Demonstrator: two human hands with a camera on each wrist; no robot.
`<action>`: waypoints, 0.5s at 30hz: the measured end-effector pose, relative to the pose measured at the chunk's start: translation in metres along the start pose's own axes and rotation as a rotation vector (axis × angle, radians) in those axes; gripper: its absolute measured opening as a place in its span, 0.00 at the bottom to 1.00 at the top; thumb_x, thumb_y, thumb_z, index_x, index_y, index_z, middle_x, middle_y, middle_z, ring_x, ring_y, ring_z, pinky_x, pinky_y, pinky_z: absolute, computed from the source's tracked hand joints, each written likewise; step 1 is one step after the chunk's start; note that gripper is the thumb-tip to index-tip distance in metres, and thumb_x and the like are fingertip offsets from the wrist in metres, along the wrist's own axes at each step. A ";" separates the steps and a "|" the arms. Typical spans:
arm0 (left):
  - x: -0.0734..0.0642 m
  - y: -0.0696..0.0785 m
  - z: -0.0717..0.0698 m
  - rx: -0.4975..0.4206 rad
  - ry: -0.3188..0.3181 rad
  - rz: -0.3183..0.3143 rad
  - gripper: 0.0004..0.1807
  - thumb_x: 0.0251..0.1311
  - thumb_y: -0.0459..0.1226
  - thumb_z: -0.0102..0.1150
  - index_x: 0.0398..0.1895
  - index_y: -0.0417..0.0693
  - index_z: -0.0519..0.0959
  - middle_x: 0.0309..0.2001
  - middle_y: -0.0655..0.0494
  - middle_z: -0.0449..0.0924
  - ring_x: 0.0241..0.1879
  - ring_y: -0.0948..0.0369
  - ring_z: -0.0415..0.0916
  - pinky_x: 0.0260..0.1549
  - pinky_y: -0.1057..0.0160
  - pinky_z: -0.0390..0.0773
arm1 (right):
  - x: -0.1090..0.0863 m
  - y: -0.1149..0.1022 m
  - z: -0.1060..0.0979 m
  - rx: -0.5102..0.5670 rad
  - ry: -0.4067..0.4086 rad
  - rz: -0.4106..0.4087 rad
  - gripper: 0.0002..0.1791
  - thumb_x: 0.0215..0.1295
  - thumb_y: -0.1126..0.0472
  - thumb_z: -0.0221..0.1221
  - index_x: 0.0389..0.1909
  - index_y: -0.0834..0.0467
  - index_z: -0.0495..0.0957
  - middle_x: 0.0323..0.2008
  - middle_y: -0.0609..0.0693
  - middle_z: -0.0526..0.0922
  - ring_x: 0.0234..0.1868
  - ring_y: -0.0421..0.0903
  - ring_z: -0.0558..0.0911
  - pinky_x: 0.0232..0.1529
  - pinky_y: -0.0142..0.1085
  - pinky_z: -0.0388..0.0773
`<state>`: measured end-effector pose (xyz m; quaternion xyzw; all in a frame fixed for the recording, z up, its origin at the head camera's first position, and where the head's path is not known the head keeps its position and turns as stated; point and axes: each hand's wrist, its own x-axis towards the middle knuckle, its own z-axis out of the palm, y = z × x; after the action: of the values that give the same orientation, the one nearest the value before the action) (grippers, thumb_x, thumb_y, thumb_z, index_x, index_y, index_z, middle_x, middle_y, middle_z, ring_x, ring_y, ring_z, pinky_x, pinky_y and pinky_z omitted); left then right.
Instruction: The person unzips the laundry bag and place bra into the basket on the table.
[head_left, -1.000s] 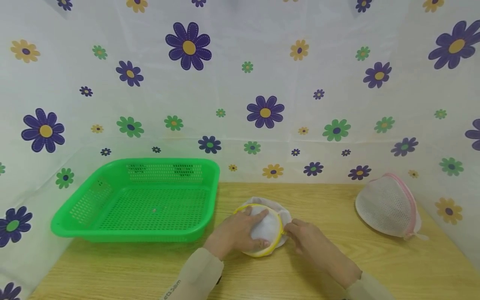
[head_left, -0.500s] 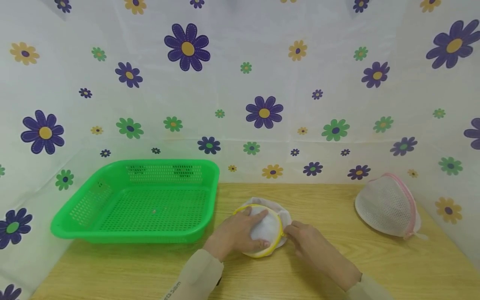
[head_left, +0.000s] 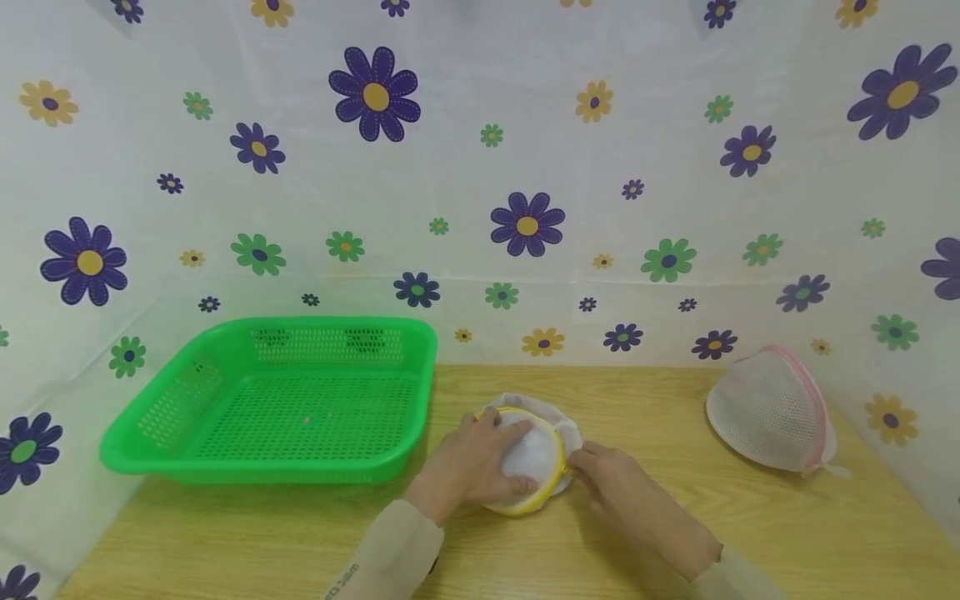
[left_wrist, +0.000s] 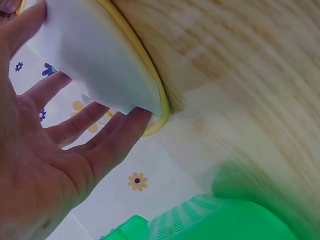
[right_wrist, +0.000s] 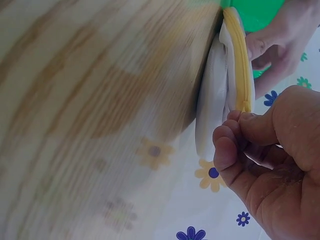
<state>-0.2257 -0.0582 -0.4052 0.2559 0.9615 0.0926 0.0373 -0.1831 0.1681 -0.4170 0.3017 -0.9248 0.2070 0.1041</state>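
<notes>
A round white laundry bag with a yellow zip (head_left: 522,462) lies on the table in the middle of the head view. My left hand (head_left: 472,467) rests spread on its top; in the left wrist view its fingers (left_wrist: 125,132) touch the white fabric near the yellow edge. On the bag's right side, my right hand (head_left: 626,492) pinches the zip at its end between thumb and fingers. The right wrist view shows the yellow zip (right_wrist: 238,60) running up to those fingertips; the zip pull itself is mostly hidden by them.
A green perforated plastic basket (head_left: 262,472) stands on the wooden table (head_left: 525,567) to the left. At the right lies a cone-shaped white mesh laundry bag with pink trim (head_left: 772,408). Behind the table hangs a flowered sheet (head_left: 450,183).
The left hand's fingers have bent and shifted slightly on the bag. The right hand stays at the zip, and the bag lies almost as before.
</notes>
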 end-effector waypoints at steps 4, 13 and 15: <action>0.000 0.000 0.001 0.047 0.008 -0.003 0.44 0.57 0.69 0.61 0.75 0.64 0.69 0.66 0.43 0.72 0.55 0.44 0.76 0.47 0.44 0.84 | 0.000 0.003 0.001 0.019 0.005 0.011 0.08 0.64 0.75 0.60 0.34 0.59 0.81 0.29 0.48 0.81 0.29 0.35 0.76 0.31 0.29 0.79; -0.001 0.007 -0.002 0.061 0.004 -0.013 0.43 0.55 0.66 0.65 0.73 0.62 0.70 0.63 0.41 0.74 0.53 0.44 0.78 0.49 0.43 0.82 | 0.000 0.002 0.001 0.008 -0.025 0.018 0.07 0.64 0.75 0.60 0.35 0.60 0.81 0.29 0.48 0.80 0.29 0.35 0.75 0.31 0.30 0.80; -0.001 0.008 -0.002 0.064 0.004 -0.012 0.43 0.55 0.66 0.65 0.72 0.61 0.70 0.64 0.41 0.74 0.53 0.44 0.78 0.49 0.43 0.82 | -0.002 0.001 0.001 -0.003 -0.033 0.025 0.08 0.62 0.76 0.60 0.36 0.61 0.81 0.30 0.48 0.80 0.29 0.36 0.76 0.32 0.31 0.81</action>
<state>-0.2215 -0.0519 -0.4019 0.2511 0.9656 0.0620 0.0279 -0.1815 0.1696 -0.4186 0.2934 -0.9304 0.2020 0.0865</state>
